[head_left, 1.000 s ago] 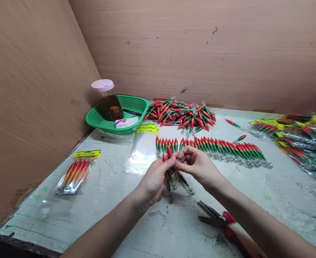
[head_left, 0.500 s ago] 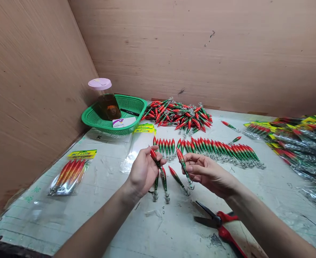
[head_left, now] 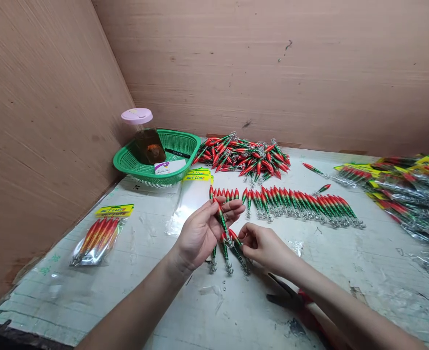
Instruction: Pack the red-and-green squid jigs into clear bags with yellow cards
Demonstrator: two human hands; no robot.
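My left hand (head_left: 198,236) is palm up, its thumb pinching a red-and-green fishing lure (head_left: 221,219) against the fingers, hooks pointing down. Lower and to the right, my right hand (head_left: 267,247) has its fingers curled at a second lure (head_left: 238,249) of the same kind, low over the table; the exact grip is partly hidden. Beside it lies another lure (head_left: 225,256), hooks towards me, and one more is partly covered by my left hand. A long row of lures (head_left: 290,200) lies just beyond my hands.
Red-handled scissors (head_left: 289,296) lie under my right forearm. Behind the row is a heap of lures (head_left: 243,158). A green basket (head_left: 178,141) holds a lidded cup (head_left: 150,143). Bagged lures (head_left: 97,236) lie at left, more packs (head_left: 407,189) at right, and empty bags (head_left: 187,201) behind my left hand.
My right hand has moved down from the raised lure to the one lying on the table. My left hand has turned more open-palmed, its lure now nearer the middle.
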